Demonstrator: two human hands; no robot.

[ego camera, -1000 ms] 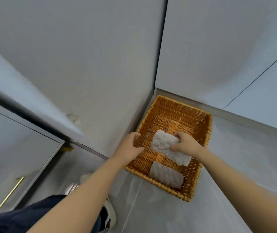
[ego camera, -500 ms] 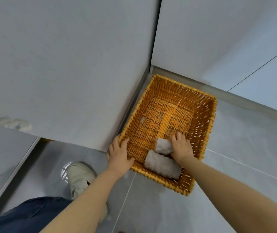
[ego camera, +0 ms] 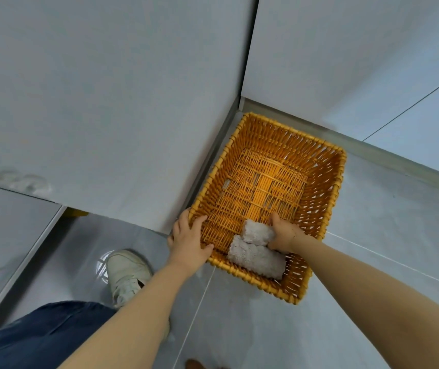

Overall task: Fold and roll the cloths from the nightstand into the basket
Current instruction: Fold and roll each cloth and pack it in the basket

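A: Big stuff first. Basket (ego camera: 338,182) sits on the floor (ego camera: 372,235) in the wall corner, mostly bare inside

B: Cloths?

A: Two grey rolls at the near end. Front roll (ego camera: 257,258) lies along the near wall, second roll (ego camera: 257,233) touching it, just behind

B: Hands?

A: Left hand (ego camera: 187,241) grips the near left rim, thumb inside, fingers over the outer edge. Right hand (ego camera: 283,233) is down in the basket, curled on the right end of the second roll. Its fingertips are hidden behind the roll, so I can't tell how tight

B: Step?

A: Placing step, I'd say. Second roll is being seated beside the first

B: Next?

A: Probably let go without the roll springing open, lift the hand straight out, go for another cloth. Nightstand isn't clearly in view, so can't say how many remain

B: Risk?

A: Loose roll unwinding on release
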